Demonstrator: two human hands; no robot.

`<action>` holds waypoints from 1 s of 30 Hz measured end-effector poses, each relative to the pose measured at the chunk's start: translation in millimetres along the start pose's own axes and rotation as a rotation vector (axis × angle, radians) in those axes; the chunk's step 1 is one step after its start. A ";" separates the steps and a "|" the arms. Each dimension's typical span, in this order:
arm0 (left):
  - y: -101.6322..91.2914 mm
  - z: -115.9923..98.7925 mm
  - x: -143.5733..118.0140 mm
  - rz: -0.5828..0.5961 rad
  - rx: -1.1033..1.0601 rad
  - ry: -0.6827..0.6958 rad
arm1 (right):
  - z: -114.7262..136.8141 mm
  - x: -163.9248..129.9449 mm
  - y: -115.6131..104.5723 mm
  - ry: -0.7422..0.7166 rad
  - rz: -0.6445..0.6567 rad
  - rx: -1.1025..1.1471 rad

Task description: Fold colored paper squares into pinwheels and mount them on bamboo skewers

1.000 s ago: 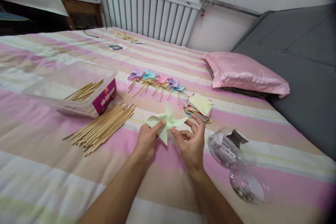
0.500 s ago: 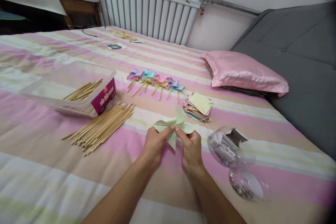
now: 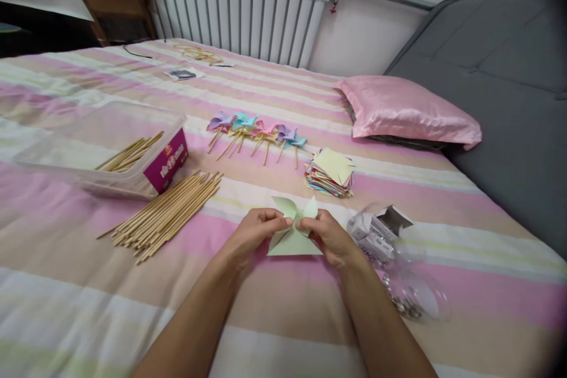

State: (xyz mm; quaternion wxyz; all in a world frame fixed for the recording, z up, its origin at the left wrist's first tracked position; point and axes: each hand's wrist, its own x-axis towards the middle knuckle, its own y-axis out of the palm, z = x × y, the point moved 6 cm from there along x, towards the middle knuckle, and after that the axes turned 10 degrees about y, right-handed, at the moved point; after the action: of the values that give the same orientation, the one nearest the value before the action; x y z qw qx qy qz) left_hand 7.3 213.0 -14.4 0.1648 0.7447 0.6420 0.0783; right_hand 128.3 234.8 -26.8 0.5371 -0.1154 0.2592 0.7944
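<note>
Two bare forearms, no sleeves, left hand (image 3: 250, 233), right hand (image 3: 330, 236), no rings or watch

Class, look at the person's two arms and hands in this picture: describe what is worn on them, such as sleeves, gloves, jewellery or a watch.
Both forearms are bare up to the bottom edge of the picture: no sleeves show. The left hand and right hand wear no gloves. No ring, watch or bracelet is visible on either wrist or on the fingers that show.
</note>
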 end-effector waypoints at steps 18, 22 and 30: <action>-14.1 11.8 3.2 -0.263 0.024 -0.009 | 15.5 -6.6 2.5 -0.228 -0.124 -0.228; -23.5 10.1 4.5 -0.372 -0.143 0.008 | 35.0 -22.1 -7.7 -0.584 -0.412 -0.292; -36.1 7.4 6.6 -0.488 -0.408 0.048 | 36.1 -37.1 22.7 -0.694 -0.187 -0.645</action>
State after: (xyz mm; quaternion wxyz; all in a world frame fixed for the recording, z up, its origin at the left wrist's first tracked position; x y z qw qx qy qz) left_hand -22.7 222.8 -34.4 0.3094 0.5182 0.7764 0.1813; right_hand 125.7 218.2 27.2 0.5981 -0.0268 -0.2063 0.7740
